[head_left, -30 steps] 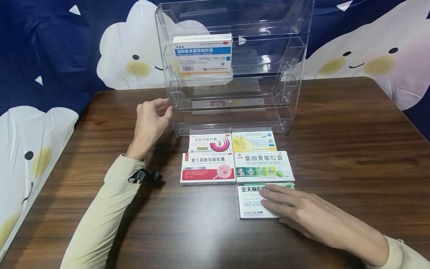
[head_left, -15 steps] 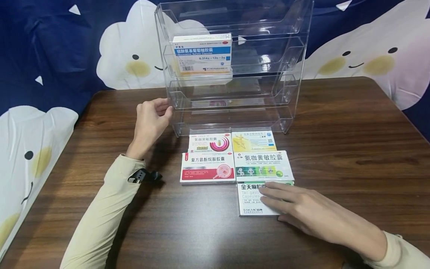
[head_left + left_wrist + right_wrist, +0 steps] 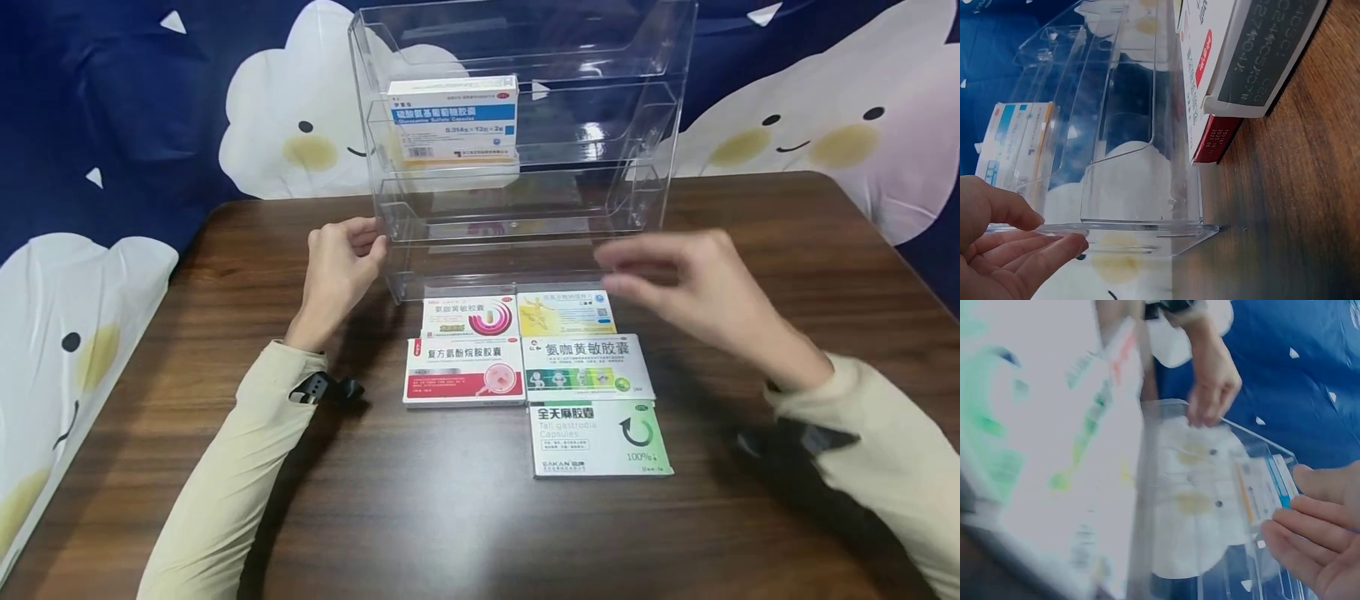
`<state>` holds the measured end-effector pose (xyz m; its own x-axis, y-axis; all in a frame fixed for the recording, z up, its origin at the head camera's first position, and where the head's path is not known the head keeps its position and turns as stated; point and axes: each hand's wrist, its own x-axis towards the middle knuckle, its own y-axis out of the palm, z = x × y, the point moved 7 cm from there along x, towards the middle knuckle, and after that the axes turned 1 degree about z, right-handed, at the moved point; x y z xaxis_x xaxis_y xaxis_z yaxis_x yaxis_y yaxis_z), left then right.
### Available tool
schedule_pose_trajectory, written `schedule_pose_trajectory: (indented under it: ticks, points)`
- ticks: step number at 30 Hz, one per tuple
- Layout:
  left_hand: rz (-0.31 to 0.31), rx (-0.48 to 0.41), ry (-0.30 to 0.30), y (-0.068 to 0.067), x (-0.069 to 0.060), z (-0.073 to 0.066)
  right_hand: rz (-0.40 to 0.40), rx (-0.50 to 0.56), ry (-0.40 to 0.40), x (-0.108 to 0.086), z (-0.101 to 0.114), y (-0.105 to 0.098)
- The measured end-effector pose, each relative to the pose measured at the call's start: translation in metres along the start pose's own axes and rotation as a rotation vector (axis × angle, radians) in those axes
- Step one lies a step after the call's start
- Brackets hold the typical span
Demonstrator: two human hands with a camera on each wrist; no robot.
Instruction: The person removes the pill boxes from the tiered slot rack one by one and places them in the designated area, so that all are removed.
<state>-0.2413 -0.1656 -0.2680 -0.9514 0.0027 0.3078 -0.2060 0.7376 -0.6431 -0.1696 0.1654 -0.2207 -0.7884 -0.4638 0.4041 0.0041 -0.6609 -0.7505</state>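
My left hand (image 3: pixel 333 271) pinches the left side panel of a clear acrylic tiered display rack (image 3: pixel 517 240); the left wrist view shows the thumb and fingers on either side of the panel's edge. My right hand (image 3: pixel 693 279) is raised beside the rack's lower right corner, fingers loosely bent, holding nothing. Below it lies a yellow-and-white medicine box (image 3: pixel 566 313), its right edge close under the fingertips. A blue-and-white medicine box (image 3: pixel 453 125) stands at the left of an upper tier. Closest to me on the table is a green-and-white medicine box (image 3: pixel 600 442).
Three more medicine boxes lie flat before the rack: a white one with pink rings (image 3: pixel 465 321), a red-and-white one (image 3: pixel 463 371) and a white one with a green band (image 3: pixel 588 367). The wooden table (image 3: pixel 360 517) meets a blue cloud-patterned cloth (image 3: pixel 135 125) behind.
My right hand has let go of the green-and-white box, after nudging it slightly forward, and moved up to the rack's lower right. My left hand has kept its grip on the rack.
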Motion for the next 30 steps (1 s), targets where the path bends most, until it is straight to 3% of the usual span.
schedule_pose_trajectory:
  ticks: [3, 6, 14, 24, 30]
  points:
    - [0.002, 0.0, -0.006, 0.001, 0.002, -0.001, -0.064, 0.077, 0.158, 0.03, -0.013, -0.008]
    - [0.005, -0.001, -0.009, 0.003, 0.004, -0.003, -0.127, 0.122, 0.23, 0.055, -0.022, -0.012]
    - [0.007, -0.008, 0.0, 0.004, 0.005, -0.005, -0.202, 0.035, 0.224, 0.102, -0.033, -0.008]
    - [-0.011, 0.013, 0.006, 0.001, 0.002, -0.003, -0.246, 0.027, 0.235, 0.131, -0.034, -0.004]
    - [-0.013, 0.014, -0.011, 0.001, 0.0, 0.001, -0.218, 0.022, 0.261, 0.147, -0.035, 0.006]
